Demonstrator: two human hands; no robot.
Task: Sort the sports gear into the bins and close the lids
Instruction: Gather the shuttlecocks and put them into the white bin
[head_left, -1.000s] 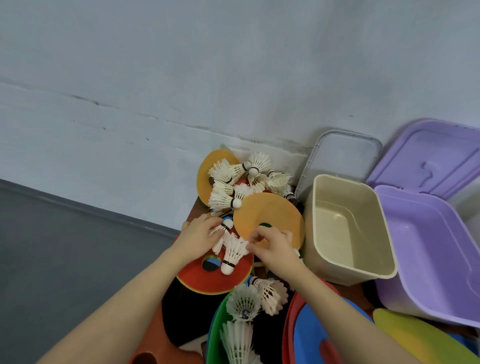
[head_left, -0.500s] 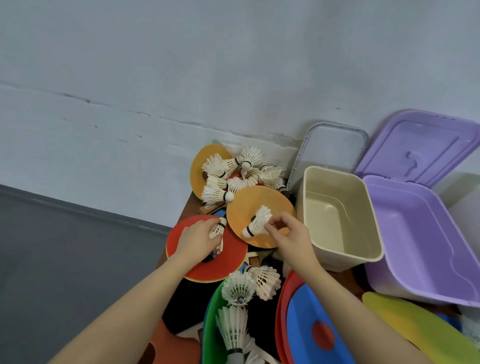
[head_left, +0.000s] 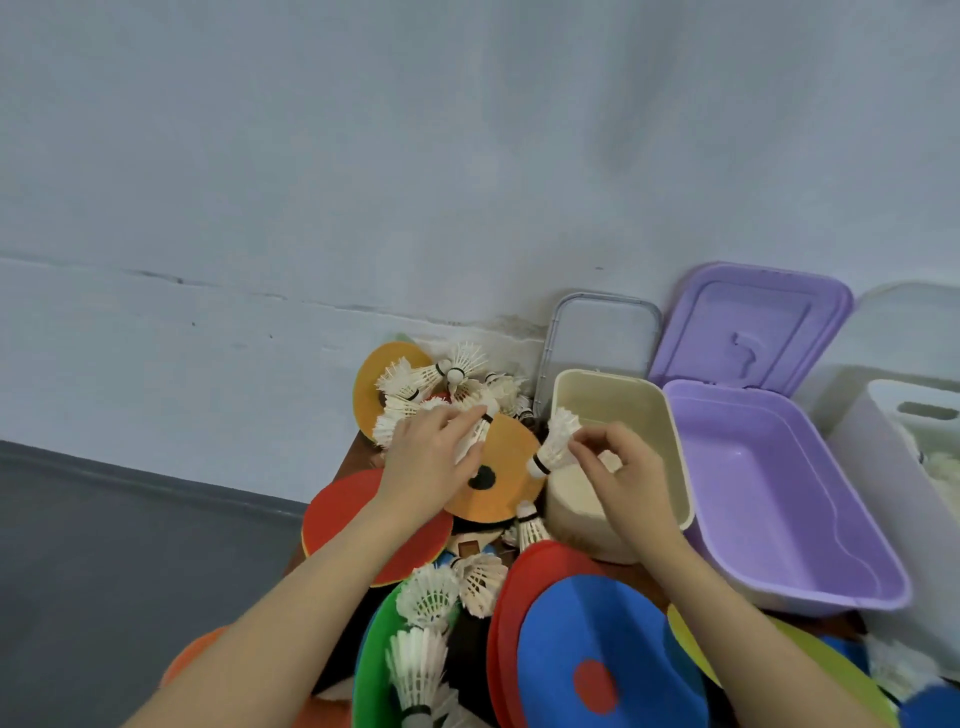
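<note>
While my right hand (head_left: 618, 467) pinches a shuttlecock (head_left: 553, 441) by its feathers at the cream bin (head_left: 675, 457)'s near-left rim, cork pointing down-left away from the bin, my left hand (head_left: 431, 457) grips another shuttlecock (head_left: 475, 434) left of that bin, over the orange paddle (head_left: 506, 478). Right is nearer. Brown surface shows below the bin; pale wall behind.

you get soft, even, cool light; no glare. faint shadows on wall (head_left: 467, 156) behind lids. wide-angle bend at edges. slight blur on hands, shuttlecocks; lower corners softest.
</note>
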